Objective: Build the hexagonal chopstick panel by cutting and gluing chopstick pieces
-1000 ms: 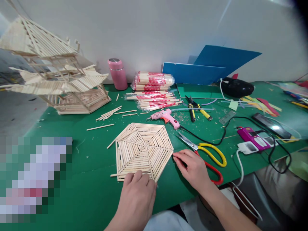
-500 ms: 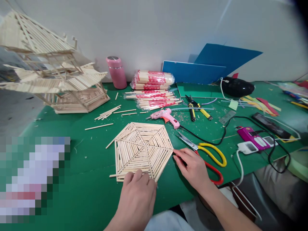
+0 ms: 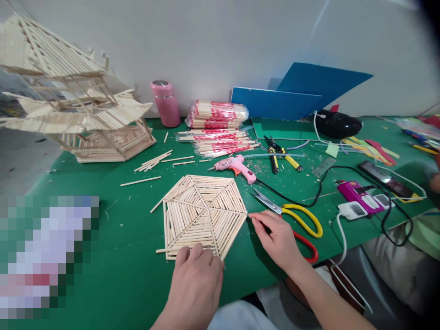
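Well, the stick web (image 3: 206,213) lay flat on the green table (image 3: 130,275), with loose sticks (image 3: 153,160) behind it and big scissors (image 3: 282,211) on its right. The left hand (image 3: 197,277) rested on its near edge with bent fingers; I could not tell if they gripped. Apart from it, the right hand (image 3: 277,240) had its thumb and finger close together at the web's right corner; I could not tell if they pinched anything. A pink glue gun (image 3: 240,167) lay behind the web.
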Tool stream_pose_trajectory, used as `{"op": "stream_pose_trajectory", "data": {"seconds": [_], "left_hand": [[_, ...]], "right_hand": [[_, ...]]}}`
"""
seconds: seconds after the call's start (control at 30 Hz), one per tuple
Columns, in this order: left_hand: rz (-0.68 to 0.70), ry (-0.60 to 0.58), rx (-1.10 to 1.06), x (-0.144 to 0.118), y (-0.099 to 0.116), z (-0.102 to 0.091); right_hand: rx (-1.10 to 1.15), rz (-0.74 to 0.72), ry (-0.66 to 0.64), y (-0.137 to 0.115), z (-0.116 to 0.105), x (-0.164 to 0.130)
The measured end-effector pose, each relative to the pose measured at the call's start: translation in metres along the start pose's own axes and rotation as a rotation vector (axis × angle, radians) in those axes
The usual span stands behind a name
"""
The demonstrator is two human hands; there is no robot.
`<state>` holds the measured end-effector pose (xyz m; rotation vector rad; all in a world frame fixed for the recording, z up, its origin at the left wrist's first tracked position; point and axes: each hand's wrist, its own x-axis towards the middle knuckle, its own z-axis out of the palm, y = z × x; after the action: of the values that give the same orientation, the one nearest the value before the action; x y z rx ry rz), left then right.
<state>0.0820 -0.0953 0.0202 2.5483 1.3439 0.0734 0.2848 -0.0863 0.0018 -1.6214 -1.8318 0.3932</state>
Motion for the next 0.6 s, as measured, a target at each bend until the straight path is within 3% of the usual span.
{"op": "stream_pose_trajectory", "data": {"seconds": [0.6], "left_hand": [[-0.008,0.004,0.020,-0.0003,0.0036,-0.0042]], "right_hand": [[-0.125,0.071,-0.075,-0.0075,0.0002,0.0084]]}}
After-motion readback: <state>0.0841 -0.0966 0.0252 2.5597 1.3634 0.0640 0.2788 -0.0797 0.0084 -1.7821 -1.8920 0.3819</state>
